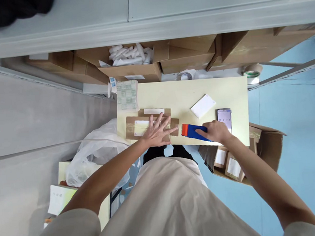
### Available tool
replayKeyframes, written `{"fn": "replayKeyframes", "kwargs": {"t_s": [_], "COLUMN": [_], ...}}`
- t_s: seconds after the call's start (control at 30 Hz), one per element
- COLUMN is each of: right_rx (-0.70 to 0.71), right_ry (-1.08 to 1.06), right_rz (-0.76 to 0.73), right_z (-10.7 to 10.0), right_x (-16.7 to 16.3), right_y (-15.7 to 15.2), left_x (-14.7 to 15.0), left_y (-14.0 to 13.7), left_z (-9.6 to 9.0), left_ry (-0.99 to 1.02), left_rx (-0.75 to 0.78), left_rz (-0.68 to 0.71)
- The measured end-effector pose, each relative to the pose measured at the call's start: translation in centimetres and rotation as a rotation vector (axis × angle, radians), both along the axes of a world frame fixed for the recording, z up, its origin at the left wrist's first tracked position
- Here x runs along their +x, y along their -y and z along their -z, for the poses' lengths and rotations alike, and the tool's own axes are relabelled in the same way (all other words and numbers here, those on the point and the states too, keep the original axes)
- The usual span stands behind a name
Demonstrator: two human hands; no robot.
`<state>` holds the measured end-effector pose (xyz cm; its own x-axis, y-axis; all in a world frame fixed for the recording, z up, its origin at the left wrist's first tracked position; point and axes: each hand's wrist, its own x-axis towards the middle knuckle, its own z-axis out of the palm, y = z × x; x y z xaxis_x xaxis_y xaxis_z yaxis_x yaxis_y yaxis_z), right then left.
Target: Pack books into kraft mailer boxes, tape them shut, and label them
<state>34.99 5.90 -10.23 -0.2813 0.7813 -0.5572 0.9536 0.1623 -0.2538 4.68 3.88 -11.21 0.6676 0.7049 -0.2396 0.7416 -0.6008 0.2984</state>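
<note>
My left hand (158, 130) lies with spread fingers on a small flattened-looking cardboard box (130, 129) near the table's front edge. A white label (141, 127) shows on the cardboard beside my fingers, and a flap with another white strip sticks out at the back. Closed around a flat blue box with an orange end (193, 131), my right hand (216, 131) keeps it low over the table, the orange end toward the cardboard. Close by my right hand, a phone (224, 116) shows a running clock. A stack of white labels (202, 106) lies farther back.
The pale yellow table (172, 91) carries a green-printed white pad (127, 95) at its back left. Behind it stand open cartons (132, 70) and tape rolls (251, 71). A carton of small boxes (270, 149) sits at right, a plastic bag (95, 147) at left. A shelf (151, 28) overhangs the back.
</note>
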Motion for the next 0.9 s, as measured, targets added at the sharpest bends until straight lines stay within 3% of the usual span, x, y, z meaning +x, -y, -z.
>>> {"fn": "replayKeyframes", "kwargs": {"t_s": [0.07, 0.17, 0.27, 0.33, 0.5, 0.67, 0.8, 0.9], "right_rx": [0.0, -0.012, -0.063, -0.082, 0.231, 0.277, 0.302, 0.428], "right_ry": [0.147, 0.17, 0.187, 0.215, 0.187, 0.092, -0.069, -0.189], "right_rz": [0.006, -0.003, -0.039, -0.033, 0.261, 0.367, 0.424, 0.464], "right_z": [-1.4, -2.4, -2.0, -1.4, 1.2, 5.8, 8.4, 8.3], "right_x": [-3.8, -9.2, -11.4, -10.6, -6.2, -5.7, -6.3, -6.8], "right_y": [-0.4, -1.0, -0.8, 0.0, 4.0, 7.4, 9.0, 9.8], "left_x": [0.4, 1.1, 1.5, 1.5, 0.7, -2.3, -5.9, -9.2], "left_y": [0.1, 0.1, 0.2, 0.2, -0.1, 1.0, 3.6, 5.4], "left_z": [-0.3, -0.5, -0.5, -0.4, -0.2, -0.1, -0.1, 0.5], "left_ry": [-0.011, -0.056, -0.094, -0.084, 0.083, 0.211, 0.176, 0.288], "left_rx": [-0.001, -0.006, -0.011, -0.017, -0.061, 0.036, 0.131, 0.107], "left_rz": [-0.001, -0.049, -0.079, -0.084, -0.102, -0.178, -0.454, -0.712]}}
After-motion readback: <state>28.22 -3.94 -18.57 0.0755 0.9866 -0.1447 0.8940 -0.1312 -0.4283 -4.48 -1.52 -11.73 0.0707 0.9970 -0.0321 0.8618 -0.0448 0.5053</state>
